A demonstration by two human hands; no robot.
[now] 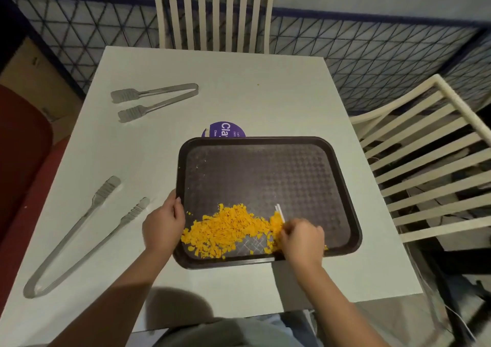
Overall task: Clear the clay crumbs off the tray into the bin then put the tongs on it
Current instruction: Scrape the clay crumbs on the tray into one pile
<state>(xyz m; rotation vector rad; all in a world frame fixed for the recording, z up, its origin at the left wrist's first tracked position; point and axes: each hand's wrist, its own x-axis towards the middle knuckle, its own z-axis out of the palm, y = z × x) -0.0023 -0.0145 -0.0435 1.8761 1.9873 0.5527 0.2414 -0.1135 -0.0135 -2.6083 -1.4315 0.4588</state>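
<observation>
A dark textured tray (268, 171) lies on the white table (239, 86). Orange clay crumbs (228, 230) are heaped in its near left corner. My left hand (163, 224) grips the tray's left rim. My right hand (303, 237) rests on the tray at the right end of the heap, fingers closed on a thin white card-like scraper (279, 212) that stands against the crumbs. Long metal tongs (82, 232) lie on the table left of the tray. Shorter metal tongs (154, 98) lie farther back on the left. No bin is in view.
A purple clay lid or tub (225, 130) peeks out behind the tray's far edge. White slatted chairs stand at the far side (212, 17) and the right side (425, 155) of the table. A red seat (21, 155) is at the left.
</observation>
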